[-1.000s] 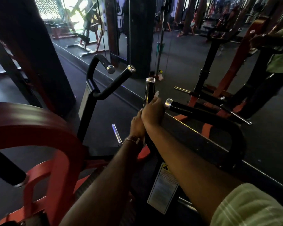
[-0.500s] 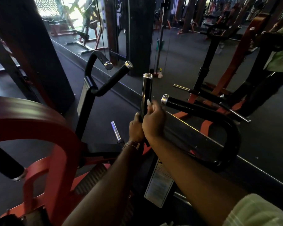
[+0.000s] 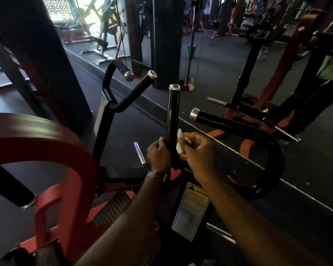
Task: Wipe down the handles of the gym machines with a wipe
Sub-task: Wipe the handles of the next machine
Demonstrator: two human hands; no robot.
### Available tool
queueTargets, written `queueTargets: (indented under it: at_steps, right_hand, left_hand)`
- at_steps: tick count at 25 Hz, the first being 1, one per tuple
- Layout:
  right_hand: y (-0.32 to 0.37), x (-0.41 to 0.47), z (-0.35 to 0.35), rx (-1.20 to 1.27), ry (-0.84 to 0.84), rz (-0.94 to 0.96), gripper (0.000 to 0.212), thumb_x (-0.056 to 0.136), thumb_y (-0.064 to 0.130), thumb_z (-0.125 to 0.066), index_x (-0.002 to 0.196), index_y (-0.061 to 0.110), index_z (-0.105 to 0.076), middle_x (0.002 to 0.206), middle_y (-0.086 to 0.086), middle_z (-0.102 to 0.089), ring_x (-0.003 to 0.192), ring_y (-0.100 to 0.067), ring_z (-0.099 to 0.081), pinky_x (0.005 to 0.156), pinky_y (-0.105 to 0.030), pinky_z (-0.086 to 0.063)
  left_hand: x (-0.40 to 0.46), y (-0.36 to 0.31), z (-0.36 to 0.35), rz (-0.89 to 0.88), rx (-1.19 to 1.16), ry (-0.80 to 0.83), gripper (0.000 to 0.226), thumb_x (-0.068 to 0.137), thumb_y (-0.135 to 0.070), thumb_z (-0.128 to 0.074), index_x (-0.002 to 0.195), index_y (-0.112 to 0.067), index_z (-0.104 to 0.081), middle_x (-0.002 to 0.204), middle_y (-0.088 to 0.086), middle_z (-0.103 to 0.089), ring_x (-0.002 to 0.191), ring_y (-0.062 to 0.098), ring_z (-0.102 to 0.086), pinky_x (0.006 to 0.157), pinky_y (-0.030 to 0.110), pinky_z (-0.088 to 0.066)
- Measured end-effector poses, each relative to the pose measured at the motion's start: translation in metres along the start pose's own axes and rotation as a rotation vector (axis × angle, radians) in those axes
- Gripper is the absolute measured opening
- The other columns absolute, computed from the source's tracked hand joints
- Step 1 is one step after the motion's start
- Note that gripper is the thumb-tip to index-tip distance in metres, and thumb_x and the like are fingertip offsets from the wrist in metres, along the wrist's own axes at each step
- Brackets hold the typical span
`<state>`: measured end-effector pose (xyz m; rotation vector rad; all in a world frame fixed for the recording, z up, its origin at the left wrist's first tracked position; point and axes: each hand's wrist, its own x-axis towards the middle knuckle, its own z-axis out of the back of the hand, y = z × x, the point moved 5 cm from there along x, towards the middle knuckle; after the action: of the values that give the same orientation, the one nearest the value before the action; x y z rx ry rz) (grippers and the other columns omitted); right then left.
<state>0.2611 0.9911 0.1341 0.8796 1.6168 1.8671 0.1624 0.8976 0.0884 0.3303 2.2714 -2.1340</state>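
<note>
With the left hand (image 3: 159,154) gripping the upright handle (image 3: 173,116) low down, the right hand (image 3: 198,152), pinching the wipe (image 3: 180,143), should wrap it round and stroke upward.

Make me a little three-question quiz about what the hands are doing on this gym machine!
1. True or false: the right hand holds a crumpled white wipe beside the upright black handle with the silver cap.
2. Which hand grips the base of that upright handle? A) left hand B) right hand C) neither
3. Fill in: the white warning label on the machine sits ____ the two hands.

Key: 1 true; 2 A; 3 below (nearer the camera).
</note>
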Motion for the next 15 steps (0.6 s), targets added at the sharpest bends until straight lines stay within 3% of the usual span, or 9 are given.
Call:
queueTargets:
  at_steps: [4, 6, 8, 11, 13, 15]
  right_hand:
    - [-0.003, -0.007, 0.013, 0.423, 0.083, -0.239, 0.015, 0.096, 0.004, -0.06, 0.107, -0.003, -0.069, 0.081, -0.008, -0.068, 0.063, -0.009, -0.059, 0.072, -0.03, -0.051]
    - [0.001, -0.016, 0.018, 0.519, 0.191, -0.288, 0.013, 0.095, 0.0, -0.057, 0.102, -0.003, -0.068, 0.082, -0.008, -0.066, 0.069, -0.011, -0.06, 0.077, -0.03, -0.05]
    - [0.007, -0.029, 0.025, 0.568, 0.262, -0.311, 0.014, 0.091, -0.004, -0.059, 0.099, 0.001, -0.07, 0.087, -0.007, -0.07, 0.081, -0.015, -0.067, 0.08, -0.028, -0.055]
    - [0.011, -0.048, 0.039, 0.522, 0.264, -0.299, 0.028, 0.088, -0.001, -0.066, 0.116, 0.003, -0.068, 0.098, -0.014, -0.074, 0.089, -0.021, -0.07, 0.084, -0.032, -0.057]
    - [0.014, -0.061, 0.058, 0.403, 0.211, -0.249, 0.029, 0.088, 0.004, -0.069, 0.116, 0.005, -0.068, 0.104, -0.014, -0.074, 0.095, -0.024, -0.072, 0.087, -0.036, -0.057]
    - [0.02, -0.074, 0.088, 0.286, 0.117, -0.156, 0.024, 0.087, 0.01, -0.072, 0.111, 0.007, -0.07, 0.104, -0.011, -0.075, 0.098, -0.025, -0.072, 0.085, -0.036, -0.06]
  left_hand:
    - [-0.02, 0.003, 0.012, -0.199, 0.028, -0.156, 0.013, 0.091, -0.02, -0.063, 0.078, -0.02, -0.062, 0.08, 0.004, -0.065, 0.075, 0.018, -0.062, 0.075, 0.044, -0.055]
    - [-0.033, 0.0, 0.013, -0.305, 0.054, -0.154, 0.013, 0.088, -0.021, -0.066, 0.076, -0.025, -0.061, 0.086, 0.009, -0.065, 0.078, 0.02, -0.062, 0.073, 0.039, -0.053]
    - [-0.047, -0.005, 0.009, -0.405, 0.087, -0.138, 0.017, 0.09, -0.014, -0.068, 0.076, -0.021, -0.062, 0.086, 0.01, -0.064, 0.074, 0.012, -0.058, 0.07, 0.03, -0.048]
    - [-0.075, -0.013, -0.006, -0.4, -0.008, 0.007, 0.026, 0.097, -0.014, -0.06, 0.071, -0.016, -0.063, 0.069, -0.001, -0.061, 0.064, 0.009, -0.054, 0.062, 0.026, -0.046]
    - [-0.099, -0.018, -0.02, -0.282, -0.188, 0.148, 0.039, 0.103, -0.017, -0.052, 0.065, -0.015, -0.06, 0.061, -0.003, -0.055, 0.06, 0.01, -0.05, 0.056, 0.025, -0.042]
    - [-0.127, -0.025, -0.034, -0.269, -0.279, 0.311, 0.037, 0.103, -0.023, -0.052, 0.068, -0.012, -0.059, 0.064, 0.0, -0.054, 0.062, 0.014, -0.05, 0.058, 0.026, -0.042]
